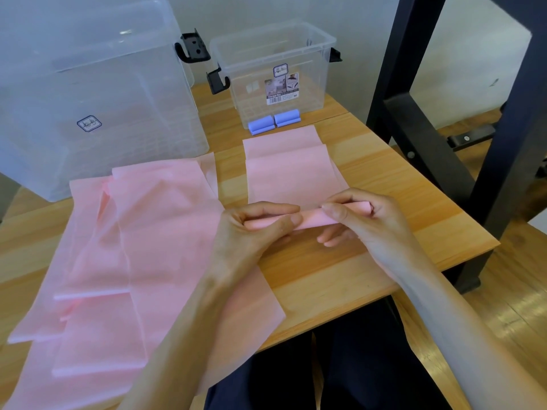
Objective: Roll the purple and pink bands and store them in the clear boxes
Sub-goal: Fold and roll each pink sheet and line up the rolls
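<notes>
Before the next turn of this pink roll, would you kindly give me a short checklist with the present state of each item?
1. Both hands on the roll: ok. The left hand and right hand pinch the pink roll near its two ends.
2. Band ahead lies flat: ok. The unrolled pink band stretches toward the small clear box.
3. Roll even and tight: cannot tell, the fingers cover much of it.
4. Small clear box open: ok, no lid on it.
5. Purple rolls stored: cannot tell, they lie at the box's base, inside or in front.
6. Pink pile kept apart from the roll: ok.
</notes>
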Motion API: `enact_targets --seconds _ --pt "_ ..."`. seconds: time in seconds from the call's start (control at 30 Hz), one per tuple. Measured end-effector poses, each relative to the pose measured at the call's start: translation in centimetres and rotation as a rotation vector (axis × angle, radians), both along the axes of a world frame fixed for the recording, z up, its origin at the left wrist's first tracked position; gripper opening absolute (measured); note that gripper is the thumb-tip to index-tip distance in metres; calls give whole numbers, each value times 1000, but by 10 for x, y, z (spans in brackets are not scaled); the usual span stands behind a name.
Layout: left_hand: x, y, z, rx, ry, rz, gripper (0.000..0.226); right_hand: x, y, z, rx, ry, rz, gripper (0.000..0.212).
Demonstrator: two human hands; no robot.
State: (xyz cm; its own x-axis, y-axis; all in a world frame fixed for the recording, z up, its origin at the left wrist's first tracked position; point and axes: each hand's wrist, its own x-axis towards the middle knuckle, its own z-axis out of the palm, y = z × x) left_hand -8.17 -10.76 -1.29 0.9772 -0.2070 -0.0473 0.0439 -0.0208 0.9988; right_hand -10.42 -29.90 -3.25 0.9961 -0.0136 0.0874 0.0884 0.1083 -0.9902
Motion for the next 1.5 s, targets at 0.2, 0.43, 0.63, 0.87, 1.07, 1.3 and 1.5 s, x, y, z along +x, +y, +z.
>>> enact_targets --seconds 0.2,0.43,0.63,0.87,1.07,1.3,1.5 --pt "4 1 0 -30 -18 46 19 0 0 1 -27 -12 87 33" --pt "3 2 0 22 -84 10 21 -1 -1 2 -28 -8 43 32" --pt "2 1 0 -18 -22 16 18 -1 -1 2 -4 -11 55 32" --pt "1 1 0 -15 -31 6 19 -1 0 1 3 11 26 21" --pt "1 2 0 60 -89 -17 21 -1 0 3 52 19 32 28" --pt "3 1 -1 51 -56 -12 20 -1 -1 1 20 -6 -7 23" --pt "4 2 -3 50 -60 30 17 0 0 1 -18 -6 20 26"
